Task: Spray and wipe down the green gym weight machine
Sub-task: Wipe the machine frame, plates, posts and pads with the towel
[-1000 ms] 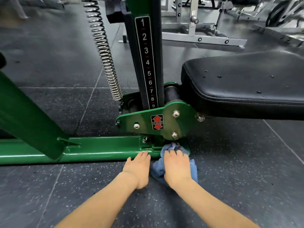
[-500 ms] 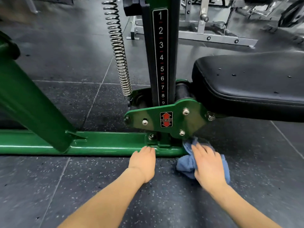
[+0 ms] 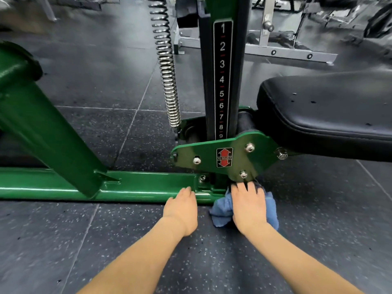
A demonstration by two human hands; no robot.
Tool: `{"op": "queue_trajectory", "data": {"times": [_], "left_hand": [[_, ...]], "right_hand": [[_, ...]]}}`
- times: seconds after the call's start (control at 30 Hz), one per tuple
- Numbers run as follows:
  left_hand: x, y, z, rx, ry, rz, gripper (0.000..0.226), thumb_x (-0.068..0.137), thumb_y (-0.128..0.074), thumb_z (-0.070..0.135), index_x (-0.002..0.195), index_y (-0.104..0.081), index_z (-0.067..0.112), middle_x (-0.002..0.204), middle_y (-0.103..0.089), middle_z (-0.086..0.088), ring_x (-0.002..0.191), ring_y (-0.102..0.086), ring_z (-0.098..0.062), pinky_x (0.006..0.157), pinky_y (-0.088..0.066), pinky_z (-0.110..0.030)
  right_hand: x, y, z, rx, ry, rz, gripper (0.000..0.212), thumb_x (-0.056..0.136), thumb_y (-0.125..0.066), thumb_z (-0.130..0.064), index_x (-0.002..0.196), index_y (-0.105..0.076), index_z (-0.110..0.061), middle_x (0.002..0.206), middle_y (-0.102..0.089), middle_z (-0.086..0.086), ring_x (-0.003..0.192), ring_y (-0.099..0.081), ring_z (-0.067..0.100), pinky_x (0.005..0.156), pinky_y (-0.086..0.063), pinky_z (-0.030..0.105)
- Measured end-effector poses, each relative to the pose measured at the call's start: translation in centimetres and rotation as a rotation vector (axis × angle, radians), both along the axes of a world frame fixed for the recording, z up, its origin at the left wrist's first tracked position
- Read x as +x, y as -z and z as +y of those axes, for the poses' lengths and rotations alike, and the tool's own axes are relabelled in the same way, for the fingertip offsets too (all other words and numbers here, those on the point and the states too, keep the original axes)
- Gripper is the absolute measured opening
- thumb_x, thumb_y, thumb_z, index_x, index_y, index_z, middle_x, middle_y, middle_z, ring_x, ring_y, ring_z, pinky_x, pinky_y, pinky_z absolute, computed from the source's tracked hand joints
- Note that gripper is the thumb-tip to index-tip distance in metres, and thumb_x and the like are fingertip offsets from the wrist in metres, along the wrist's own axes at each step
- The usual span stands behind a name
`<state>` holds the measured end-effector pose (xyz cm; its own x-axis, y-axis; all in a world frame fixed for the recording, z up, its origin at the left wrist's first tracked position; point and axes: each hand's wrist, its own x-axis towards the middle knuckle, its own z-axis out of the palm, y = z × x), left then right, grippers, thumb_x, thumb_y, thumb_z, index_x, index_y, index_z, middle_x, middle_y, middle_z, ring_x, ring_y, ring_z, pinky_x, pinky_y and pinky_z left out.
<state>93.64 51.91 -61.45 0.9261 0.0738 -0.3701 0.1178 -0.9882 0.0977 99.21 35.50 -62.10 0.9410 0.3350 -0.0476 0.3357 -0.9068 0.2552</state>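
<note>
So the right hand (image 3: pixel 248 205) is pressed flat on the crumpled blue microfibre cloth (image 3: pixel 220 211), jammed at the end of the glossy green steel base rail (image 3: pixel 137 187). That rail's long axis runs off left, and the empty, open left hand (image 3: pixel 182 206) rests on its edge, nearer the unwiped stretch.

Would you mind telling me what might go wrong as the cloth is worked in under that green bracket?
The right hand pushes the blue cloth under the green bracket, so knuckles could scrape its bolt or edge. The cloth might snag there. The left hand braces on the glossy base rail and may slip if it is wet.
</note>
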Motion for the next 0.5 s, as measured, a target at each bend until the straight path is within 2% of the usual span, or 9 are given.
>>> {"op": "queue_trajectory", "data": {"times": [0.07,0.1,0.27,0.43,0.5], "left_hand": [[-0.1,0.4,-0.2,0.011,0.024,0.027,0.072,0.096,-0.045,0.018,0.153,-0.005,0.005,0.162,0.002,-0.006,0.147,-0.013,-0.024,0.117,-0.023,-0.040],[-0.1,0.5,-0.5,0.015,0.043,0.040,0.073,0.096,-0.046,0.019,0.153,-0.002,0.005,0.162,0.004,-0.006,0.148,-0.010,-0.024,0.118,-0.022,-0.040],[0.2,1.2,-1.1,0.008,0.059,0.080,0.080,0.094,-0.048,0.017,0.153,0.004,0.005,0.161,0.011,-0.007,0.149,0.003,-0.021,0.120,-0.015,-0.043],[0.2,1.0,-0.5,0.009,0.071,0.113,0.079,0.093,-0.048,0.013,0.153,0.004,0.006,0.161,0.012,-0.006,0.149,0.005,-0.020,0.120,-0.014,-0.045],[0.0,1.0,-0.2,-0.002,0.050,0.126,0.080,0.093,-0.048,0.012,0.153,0.004,0.006,0.161,0.012,-0.006,0.149,0.005,-0.020,0.120,-0.014,-0.046]], "right_hand": [[1.0,0.0,0.7,-0.023,-0.035,0.000,0.044,0.083,-0.064,-0.021,0.124,-0.050,-0.021,0.125,-0.052,0.002,0.119,-0.046,0.028,0.097,-0.035,0.040],[1.5,-0.2,1.0,-0.049,-0.043,0.022,0.041,0.087,-0.059,-0.021,0.126,-0.047,-0.024,0.130,-0.050,0.000,0.124,-0.042,0.027,0.101,-0.031,0.039],[2.5,-1.0,1.2,-0.060,-0.046,0.071,0.030,0.088,-0.055,-0.021,0.118,-0.053,-0.028,0.129,-0.052,-0.001,0.124,-0.044,0.026,0.101,-0.031,0.038],[0.2,0.3,0.8,-0.093,-0.113,-0.036,0.041,0.095,-0.045,-0.014,0.135,-0.044,-0.016,0.138,-0.041,0.002,0.125,-0.038,0.030,0.098,-0.032,0.042],[0.5,0.2,1.1,-0.101,-0.109,-0.017,0.039,0.094,-0.046,-0.014,0.134,-0.046,-0.016,0.137,-0.042,0.002,0.125,-0.039,0.030,0.099,-0.032,0.042]]}}
